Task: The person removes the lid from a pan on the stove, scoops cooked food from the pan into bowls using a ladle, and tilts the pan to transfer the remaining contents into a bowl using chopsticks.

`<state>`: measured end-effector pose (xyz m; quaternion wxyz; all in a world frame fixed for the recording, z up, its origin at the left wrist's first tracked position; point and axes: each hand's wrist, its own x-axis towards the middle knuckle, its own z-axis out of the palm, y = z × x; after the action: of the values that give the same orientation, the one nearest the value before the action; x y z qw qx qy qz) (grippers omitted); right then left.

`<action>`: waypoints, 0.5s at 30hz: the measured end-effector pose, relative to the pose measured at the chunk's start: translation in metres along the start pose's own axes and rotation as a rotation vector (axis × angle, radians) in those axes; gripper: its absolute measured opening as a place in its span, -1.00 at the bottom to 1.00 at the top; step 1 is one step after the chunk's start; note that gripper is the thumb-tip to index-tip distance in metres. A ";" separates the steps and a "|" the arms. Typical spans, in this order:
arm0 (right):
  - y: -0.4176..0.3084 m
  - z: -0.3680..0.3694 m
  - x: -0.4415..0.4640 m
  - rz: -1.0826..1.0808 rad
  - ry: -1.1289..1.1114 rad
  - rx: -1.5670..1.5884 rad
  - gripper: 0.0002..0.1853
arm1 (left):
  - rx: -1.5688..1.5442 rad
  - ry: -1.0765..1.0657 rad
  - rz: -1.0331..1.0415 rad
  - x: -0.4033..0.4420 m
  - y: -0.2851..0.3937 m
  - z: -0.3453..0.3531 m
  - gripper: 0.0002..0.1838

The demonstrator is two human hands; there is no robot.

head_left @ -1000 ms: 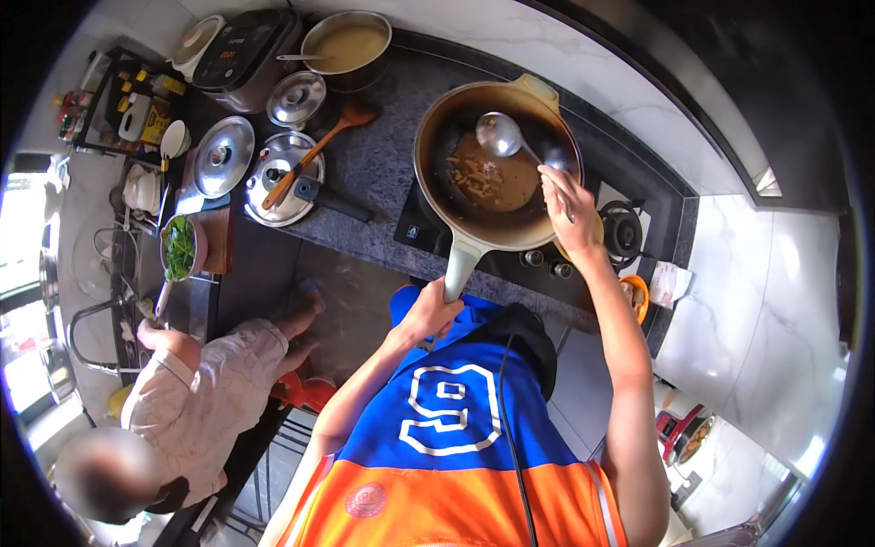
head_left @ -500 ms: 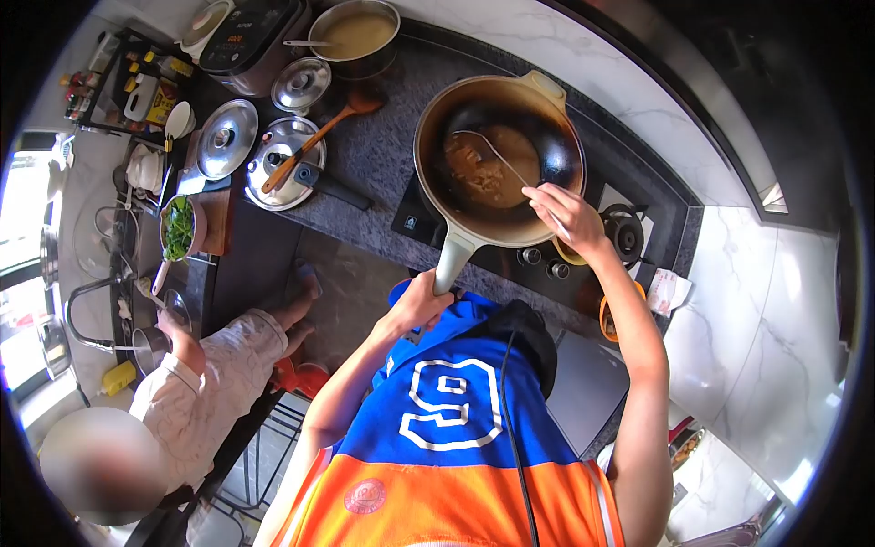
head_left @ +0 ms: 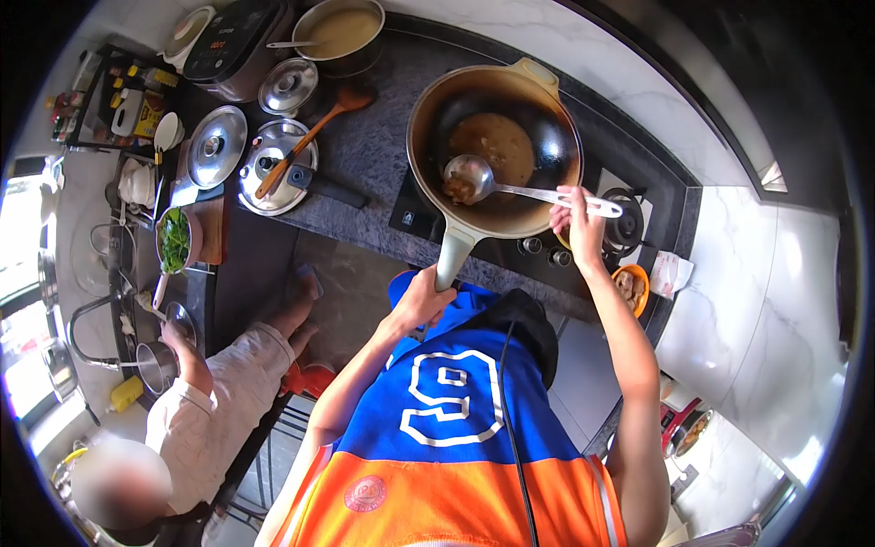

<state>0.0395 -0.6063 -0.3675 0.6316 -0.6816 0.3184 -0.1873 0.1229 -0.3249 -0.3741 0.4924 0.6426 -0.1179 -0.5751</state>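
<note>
My left hand (head_left: pixel 423 298) is closed around the pale handle (head_left: pixel 453 253) of a deep wok (head_left: pixel 417 137) on the stove. Between the fingers of my right hand (head_left: pixel 581 221) is the handle of a metal ladle (head_left: pixel 529 192). The ladle's bowl sits inside the wok near its lower left wall, beside brown pieces of food (head_left: pixel 460 189). Brown broth (head_left: pixel 497 146) lies in the bottom of the wok.
A wooden spatula (head_left: pixel 310 146) lies across a lidded pan (head_left: pixel 273 187) to the left. Beyond stand a pot of pale liquid (head_left: pixel 342 36) and a rice cooker (head_left: pixel 239 46). An orange bowl (head_left: pixel 641 294) is by my right forearm. Another person (head_left: pixel 219 401) works at the sink, lower left.
My right hand has turned and shifted slightly right. The ladle's bowl has moved from the broth to the wok's lower left wall. My left hand stays on the handle.
</note>
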 end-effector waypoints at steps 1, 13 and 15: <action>0.002 -0.003 0.004 0.050 0.045 0.063 -0.59 | 0.005 -0.008 -0.002 0.000 0.001 0.001 -0.79; -0.006 -0.032 0.023 -0.309 0.050 -0.464 -0.76 | 0.026 -0.007 -0.011 0.002 0.000 -0.001 -0.80; 0.001 -0.035 0.017 -0.363 -0.050 -0.449 -0.76 | 0.005 -0.010 -0.008 0.001 0.001 -0.002 -0.80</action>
<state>0.0287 -0.6444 -0.3662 0.4288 -0.8547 0.2088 -0.2051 0.1252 -0.3246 -0.3741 0.4878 0.6412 -0.1191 -0.5802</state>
